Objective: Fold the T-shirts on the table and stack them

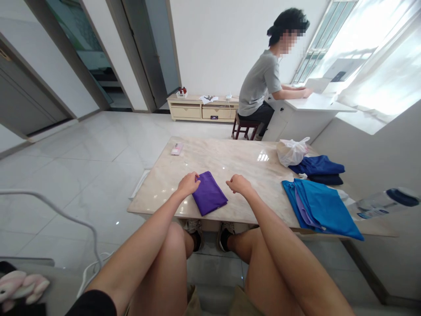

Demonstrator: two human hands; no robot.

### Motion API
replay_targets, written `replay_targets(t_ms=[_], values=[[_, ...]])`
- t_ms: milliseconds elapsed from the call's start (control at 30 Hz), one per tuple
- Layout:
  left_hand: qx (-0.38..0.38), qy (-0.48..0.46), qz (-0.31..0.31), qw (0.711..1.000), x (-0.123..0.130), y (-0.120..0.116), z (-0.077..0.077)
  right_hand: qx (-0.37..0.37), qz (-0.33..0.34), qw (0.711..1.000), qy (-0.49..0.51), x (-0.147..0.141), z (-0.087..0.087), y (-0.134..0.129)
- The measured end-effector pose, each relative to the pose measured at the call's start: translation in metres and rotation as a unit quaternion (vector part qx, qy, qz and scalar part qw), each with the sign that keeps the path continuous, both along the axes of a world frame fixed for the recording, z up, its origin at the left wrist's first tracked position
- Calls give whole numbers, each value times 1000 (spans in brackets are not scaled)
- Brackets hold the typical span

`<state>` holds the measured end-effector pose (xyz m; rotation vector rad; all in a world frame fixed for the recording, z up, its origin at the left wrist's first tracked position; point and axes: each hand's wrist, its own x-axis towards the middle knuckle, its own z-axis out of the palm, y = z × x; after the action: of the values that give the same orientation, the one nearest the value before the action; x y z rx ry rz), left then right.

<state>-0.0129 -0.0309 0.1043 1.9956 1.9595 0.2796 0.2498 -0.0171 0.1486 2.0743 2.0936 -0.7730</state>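
A folded purple cloth (210,194) lies flat near the front edge of the marble-topped table (230,153). My left hand (189,183) is at the cloth's upper left edge, its fingers curled close together; whether they pinch the fabric is too small to tell. To the right of the cloth, my right hand (238,184) hovers over the tabletop, apart from the fabric, with its fingers bent inward and nothing visible in them.
Blue folded cloths (324,206), darker blue cloth (317,166), a white plastic bag (292,151) and a clear bottle (383,203) occupy the right. A pink item (176,149) lies back left. A person (259,83) sits at a white desk (312,103) beyond.
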Motion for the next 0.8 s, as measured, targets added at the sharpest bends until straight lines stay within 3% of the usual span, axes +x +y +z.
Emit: replay_targets(t_ms=[133,333,467,633,800], values=[[-18,7,-71,997,34,-20,-19,25,-14,1000,10,-1,11,-11],[51,54,-135,988,69,-76,-86,41,4,999,11,0,10,-28],[121,88,-139,979,68,-87,-118,38,21,999,1,0,4,-33],[152,92,-103,979,51,-78,-125,2,41,999,-9,-2,6,-30],[125,88,-74,985,9,-67,-121,-72,117,990,-33,-1,6,-32]])
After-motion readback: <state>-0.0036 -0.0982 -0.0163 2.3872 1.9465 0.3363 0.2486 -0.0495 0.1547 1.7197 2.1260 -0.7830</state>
